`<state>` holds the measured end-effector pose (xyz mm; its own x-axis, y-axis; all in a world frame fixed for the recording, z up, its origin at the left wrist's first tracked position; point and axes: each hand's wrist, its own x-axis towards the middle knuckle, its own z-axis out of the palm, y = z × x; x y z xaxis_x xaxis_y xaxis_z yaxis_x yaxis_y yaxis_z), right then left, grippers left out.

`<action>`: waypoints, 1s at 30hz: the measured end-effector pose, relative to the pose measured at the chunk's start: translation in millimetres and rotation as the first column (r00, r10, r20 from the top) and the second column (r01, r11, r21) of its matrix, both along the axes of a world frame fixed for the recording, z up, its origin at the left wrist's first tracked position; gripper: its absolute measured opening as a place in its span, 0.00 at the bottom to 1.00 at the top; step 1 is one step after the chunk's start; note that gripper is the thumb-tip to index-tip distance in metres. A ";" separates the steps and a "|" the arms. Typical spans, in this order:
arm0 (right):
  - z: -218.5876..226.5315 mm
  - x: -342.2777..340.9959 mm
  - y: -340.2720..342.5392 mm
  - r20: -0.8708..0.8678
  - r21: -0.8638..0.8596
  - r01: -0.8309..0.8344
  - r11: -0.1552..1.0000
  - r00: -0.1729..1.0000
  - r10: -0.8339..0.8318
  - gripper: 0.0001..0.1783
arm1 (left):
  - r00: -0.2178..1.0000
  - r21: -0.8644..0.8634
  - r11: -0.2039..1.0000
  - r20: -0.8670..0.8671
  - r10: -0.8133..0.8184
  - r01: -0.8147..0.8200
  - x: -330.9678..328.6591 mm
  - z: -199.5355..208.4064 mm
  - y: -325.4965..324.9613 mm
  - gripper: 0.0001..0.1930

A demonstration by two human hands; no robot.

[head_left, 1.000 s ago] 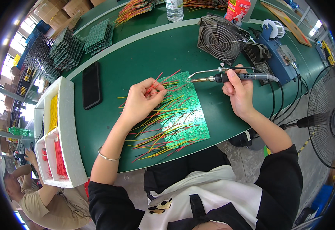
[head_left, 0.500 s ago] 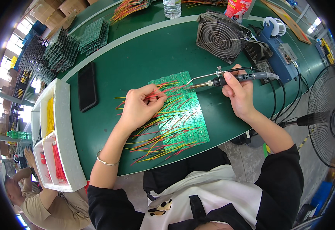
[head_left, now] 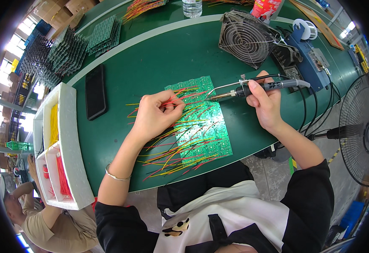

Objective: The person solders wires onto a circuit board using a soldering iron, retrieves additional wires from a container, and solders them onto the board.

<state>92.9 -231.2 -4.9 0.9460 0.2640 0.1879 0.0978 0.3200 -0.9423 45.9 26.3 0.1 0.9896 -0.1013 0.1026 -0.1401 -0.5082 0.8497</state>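
Note:
A green circuit board panel [head_left: 210, 126] lies on the green tabletop, with several red, yellow and black wires [head_left: 167, 158] sticking out past its left side. Above its upper left part, my left hand [head_left: 160, 110] is closed in a pinch on a red wire [head_left: 193, 102], whose far end reaches toward the iron's tip. My right hand [head_left: 264, 101] grips a soldering iron [head_left: 245, 90] with a thin metal feed tube fixed along it. The iron's tip points left and meets the board near its upper right part; whether it touches a pad is too small to tell.
Left of the board are a black phone [head_left: 96, 92] and a white foam box [head_left: 77, 168] of wires. A square fan [head_left: 245, 40], a blue soldering station [head_left: 309, 59] and a solder spool [head_left: 306, 29] stand at the back right. Stacked boards [head_left: 66, 52] sit far left; a person [head_left: 53, 223] works nearby.
Both hands hold nearly the same pose, with the iron's tip still at the board. The whole view has shifted slightly.

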 end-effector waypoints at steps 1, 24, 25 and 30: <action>0.0 0.0 0.0 0.000 -0.004 -0.001 1.000 1.000 0.001 0.09 | 1.000 -0.003 1.000 0.000 0.002 -0.002 0.1 -0.7 0.2 0.04; 1.7 4.0 -1.1 -0.098 0.089 0.071 0.993 0.993 -0.063 0.10 | 1.000 0.016 1.000 0.011 0.003 -0.003 -1.0 1.7 -0.1 0.04; 2.6 4.0 -1.7 -0.082 0.065 0.077 0.995 0.994 -0.072 0.09 | 1.000 0.031 0.999 0.030 -0.008 0.008 -1.4 2.7 -0.2 0.04; 9.9 1.8 -4.0 -0.032 0.060 0.136 0.989 0.990 -0.134 0.09 | 0.997 0.089 0.995 0.054 -0.051 0.046 -0.1 7.5 2.3 0.03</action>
<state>94.7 -235.1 5.0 0.9772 0.1225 0.1732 0.1183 0.3631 -0.9242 45.7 28.7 7.6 0.9762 -0.1599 0.1468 -0.2128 -0.5720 0.7922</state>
